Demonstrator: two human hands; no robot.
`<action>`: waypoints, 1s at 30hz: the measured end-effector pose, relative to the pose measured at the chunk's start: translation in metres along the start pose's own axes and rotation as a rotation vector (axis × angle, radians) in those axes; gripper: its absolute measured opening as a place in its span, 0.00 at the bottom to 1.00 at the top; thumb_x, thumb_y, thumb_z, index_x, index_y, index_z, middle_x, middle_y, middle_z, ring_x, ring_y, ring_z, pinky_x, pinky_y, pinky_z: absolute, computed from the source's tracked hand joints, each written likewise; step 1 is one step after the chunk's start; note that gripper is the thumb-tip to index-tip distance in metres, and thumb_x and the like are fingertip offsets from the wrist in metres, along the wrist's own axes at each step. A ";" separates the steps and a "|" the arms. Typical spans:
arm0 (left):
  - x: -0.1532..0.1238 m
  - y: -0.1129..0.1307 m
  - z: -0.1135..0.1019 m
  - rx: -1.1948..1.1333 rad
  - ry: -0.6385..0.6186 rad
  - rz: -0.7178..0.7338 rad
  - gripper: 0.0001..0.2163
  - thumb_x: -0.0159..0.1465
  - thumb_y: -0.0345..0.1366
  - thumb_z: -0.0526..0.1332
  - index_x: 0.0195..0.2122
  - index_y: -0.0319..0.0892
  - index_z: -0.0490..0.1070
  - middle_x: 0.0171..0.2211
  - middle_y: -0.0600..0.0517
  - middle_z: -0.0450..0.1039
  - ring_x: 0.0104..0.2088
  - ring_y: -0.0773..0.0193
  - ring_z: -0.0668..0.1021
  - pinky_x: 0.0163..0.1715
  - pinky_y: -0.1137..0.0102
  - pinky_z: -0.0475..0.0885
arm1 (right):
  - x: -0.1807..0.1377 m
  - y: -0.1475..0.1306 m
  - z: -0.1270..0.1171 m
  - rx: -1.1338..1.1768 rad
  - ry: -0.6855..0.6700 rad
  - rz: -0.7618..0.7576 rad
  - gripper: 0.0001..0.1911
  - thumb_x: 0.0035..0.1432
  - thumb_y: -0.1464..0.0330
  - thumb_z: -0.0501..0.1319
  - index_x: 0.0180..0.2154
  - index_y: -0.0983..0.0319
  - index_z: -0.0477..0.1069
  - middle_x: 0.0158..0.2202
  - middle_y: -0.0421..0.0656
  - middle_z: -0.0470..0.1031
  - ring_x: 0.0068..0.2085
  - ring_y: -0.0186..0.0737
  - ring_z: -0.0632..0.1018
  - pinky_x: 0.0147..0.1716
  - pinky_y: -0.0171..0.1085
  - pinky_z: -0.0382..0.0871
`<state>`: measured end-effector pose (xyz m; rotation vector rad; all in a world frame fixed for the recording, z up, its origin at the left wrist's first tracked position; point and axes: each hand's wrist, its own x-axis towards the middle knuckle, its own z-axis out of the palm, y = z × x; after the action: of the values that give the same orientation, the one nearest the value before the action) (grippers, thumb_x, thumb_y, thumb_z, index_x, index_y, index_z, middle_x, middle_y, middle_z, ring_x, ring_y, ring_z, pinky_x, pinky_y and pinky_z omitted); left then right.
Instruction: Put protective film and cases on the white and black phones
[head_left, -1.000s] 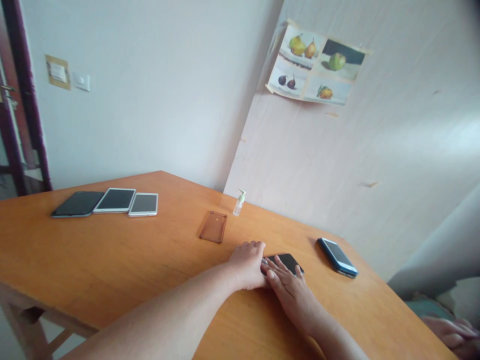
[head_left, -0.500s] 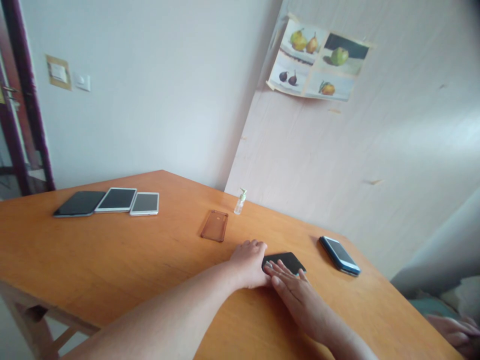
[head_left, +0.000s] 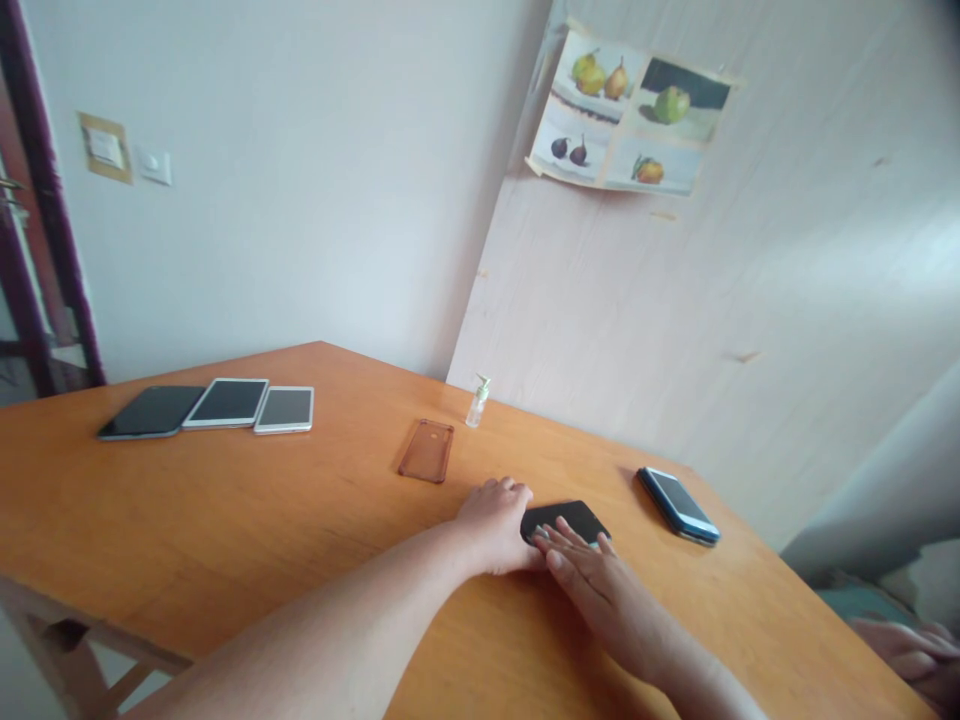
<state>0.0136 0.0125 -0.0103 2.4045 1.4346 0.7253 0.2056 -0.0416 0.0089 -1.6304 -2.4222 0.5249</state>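
A black phone (head_left: pixel 566 518) lies flat on the orange wooden table (head_left: pixel 225 520). My left hand (head_left: pixel 491 525) rests curled against the phone's left end, fingers bent and touching its edge. My right hand (head_left: pixel 600 590) lies flat on the table with fingers stretched out, its fingertips on the phone's near edge. A blue-cased phone (head_left: pixel 677 504) lies to the right, apart from both hands. A clear brown phone case (head_left: pixel 427 451) lies a little beyond my left hand.
Three tablets or phones (head_left: pixel 206 406) lie side by side at the table's far left. A small pump bottle (head_left: pixel 477 402) stands by the wall. A fruit poster (head_left: pixel 626 124) hangs above. Another person's hand (head_left: pixel 907 650) shows at the lower right.
My right hand has slid back toward me, so more of the black phone's screen shows. My left hand has stayed at the phone's left end.
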 end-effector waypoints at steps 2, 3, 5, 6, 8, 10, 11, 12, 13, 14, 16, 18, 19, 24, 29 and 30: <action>0.000 -0.001 0.001 0.003 -0.001 0.001 0.29 0.44 0.57 0.66 0.43 0.45 0.70 0.44 0.45 0.71 0.45 0.47 0.74 0.42 0.61 0.71 | 0.001 0.005 -0.003 -0.040 0.019 0.050 0.27 0.67 0.52 0.40 0.60 0.49 0.65 0.65 0.41 0.60 0.68 0.50 0.51 0.63 0.63 0.29; 0.001 -0.001 0.001 0.006 -0.008 -0.002 0.29 0.43 0.57 0.67 0.42 0.46 0.70 0.43 0.45 0.71 0.45 0.47 0.74 0.41 0.61 0.71 | 0.002 0.012 -0.005 -0.084 0.049 0.115 0.26 0.68 0.53 0.41 0.59 0.49 0.65 0.64 0.40 0.61 0.68 0.51 0.51 0.62 0.66 0.30; 0.001 -0.001 0.001 0.013 -0.018 -0.005 0.28 0.42 0.57 0.68 0.40 0.46 0.70 0.43 0.46 0.71 0.44 0.47 0.74 0.40 0.61 0.71 | 0.005 0.028 -0.009 -0.185 0.110 0.260 0.25 0.68 0.55 0.41 0.59 0.49 0.66 0.64 0.41 0.61 0.68 0.54 0.51 0.59 0.71 0.31; 0.001 0.000 0.001 0.016 -0.019 -0.003 0.28 0.42 0.57 0.67 0.40 0.46 0.70 0.43 0.46 0.71 0.44 0.47 0.74 0.40 0.61 0.71 | 0.005 0.033 -0.011 -0.226 0.132 0.309 0.25 0.68 0.56 0.41 0.58 0.50 0.66 0.64 0.41 0.62 0.68 0.55 0.51 0.58 0.73 0.31; 0.001 0.000 0.001 0.019 -0.016 -0.004 0.27 0.42 0.56 0.68 0.40 0.46 0.71 0.43 0.46 0.71 0.44 0.48 0.74 0.40 0.62 0.71 | 0.004 0.034 -0.012 -0.256 0.137 0.311 0.25 0.68 0.57 0.41 0.58 0.51 0.67 0.63 0.42 0.63 0.68 0.54 0.51 0.59 0.72 0.31; 0.001 0.000 0.002 0.018 -0.012 -0.007 0.27 0.42 0.56 0.68 0.40 0.46 0.71 0.43 0.46 0.71 0.44 0.48 0.75 0.40 0.62 0.71 | -0.001 0.022 -0.012 -0.202 0.097 0.203 0.26 0.68 0.55 0.41 0.58 0.53 0.68 0.63 0.43 0.63 0.68 0.52 0.52 0.62 0.67 0.32; 0.001 -0.001 0.002 0.014 -0.008 -0.003 0.27 0.43 0.56 0.67 0.40 0.46 0.71 0.42 0.46 0.71 0.44 0.48 0.75 0.40 0.62 0.71 | -0.003 0.013 -0.011 -0.151 0.063 0.130 0.27 0.68 0.54 0.41 0.58 0.53 0.67 0.63 0.43 0.62 0.68 0.51 0.53 0.63 0.64 0.33; 0.001 -0.001 0.003 0.010 -0.001 0.004 0.26 0.44 0.57 0.66 0.40 0.46 0.71 0.42 0.46 0.71 0.43 0.49 0.75 0.39 0.63 0.71 | -0.006 0.005 -0.011 -0.094 0.025 0.061 0.27 0.68 0.53 0.41 0.59 0.53 0.66 0.64 0.43 0.62 0.68 0.50 0.54 0.64 0.61 0.34; 0.001 -0.001 0.003 0.006 0.008 0.012 0.25 0.46 0.57 0.65 0.40 0.46 0.71 0.41 0.46 0.71 0.43 0.49 0.75 0.39 0.63 0.71 | -0.008 -0.002 -0.010 -0.044 -0.009 0.011 0.28 0.68 0.52 0.41 0.60 0.53 0.65 0.64 0.43 0.61 0.67 0.49 0.54 0.65 0.59 0.35; 0.001 -0.002 0.003 0.004 0.015 0.019 0.25 0.47 0.57 0.65 0.40 0.46 0.71 0.41 0.46 0.71 0.42 0.50 0.75 0.39 0.63 0.71 | -0.009 -0.005 -0.010 -0.005 -0.035 -0.014 0.28 0.67 0.51 0.41 0.61 0.52 0.64 0.64 0.43 0.61 0.67 0.48 0.54 0.65 0.58 0.35; 0.001 -0.003 0.003 0.010 0.012 0.022 0.25 0.46 0.57 0.65 0.40 0.46 0.71 0.41 0.46 0.71 0.42 0.50 0.75 0.39 0.63 0.71 | -0.008 -0.002 -0.012 0.014 -0.046 0.013 0.29 0.67 0.50 0.41 0.62 0.51 0.63 0.64 0.42 0.60 0.67 0.49 0.54 0.65 0.58 0.37; 0.002 -0.003 0.003 0.021 -0.005 0.017 0.27 0.43 0.57 0.67 0.40 0.46 0.71 0.41 0.46 0.71 0.43 0.49 0.75 0.38 0.63 0.71 | -0.004 0.013 -0.014 -0.054 0.002 0.127 0.29 0.67 0.51 0.41 0.61 0.51 0.63 0.65 0.41 0.60 0.67 0.51 0.54 0.64 0.62 0.38; 0.002 -0.003 0.003 0.026 -0.011 0.017 0.28 0.42 0.57 0.67 0.40 0.46 0.71 0.41 0.47 0.71 0.43 0.49 0.74 0.38 0.63 0.71 | -0.001 0.022 -0.016 -0.109 0.036 0.194 0.28 0.67 0.52 0.41 0.61 0.51 0.64 0.65 0.41 0.60 0.67 0.53 0.54 0.63 0.65 0.38; 0.003 -0.004 0.004 0.034 -0.007 0.024 0.27 0.42 0.57 0.67 0.40 0.46 0.71 0.41 0.47 0.70 0.42 0.50 0.74 0.38 0.63 0.71 | 0.004 0.037 -0.015 -0.242 0.104 0.301 0.26 0.67 0.55 0.42 0.58 0.52 0.67 0.63 0.41 0.62 0.68 0.56 0.52 0.60 0.72 0.35; 0.002 -0.003 0.005 0.028 0.005 0.013 0.27 0.42 0.57 0.67 0.40 0.47 0.71 0.40 0.47 0.71 0.41 0.50 0.75 0.37 0.63 0.71 | 0.004 0.012 -0.006 -0.039 0.019 0.058 0.29 0.67 0.50 0.40 0.59 0.51 0.66 0.64 0.40 0.61 0.68 0.49 0.51 0.64 0.61 0.33; 0.002 -0.003 0.005 0.029 0.005 0.010 0.27 0.42 0.57 0.67 0.40 0.46 0.71 0.40 0.47 0.71 0.41 0.50 0.75 0.37 0.63 0.71 | 0.005 0.012 -0.005 -0.035 0.014 0.052 0.29 0.66 0.50 0.41 0.60 0.51 0.65 0.64 0.40 0.60 0.68 0.49 0.51 0.64 0.62 0.33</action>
<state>0.0149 0.0161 -0.0156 2.4348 1.4455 0.7177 0.2152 -0.0318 0.0084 -1.7089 -2.3981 0.4801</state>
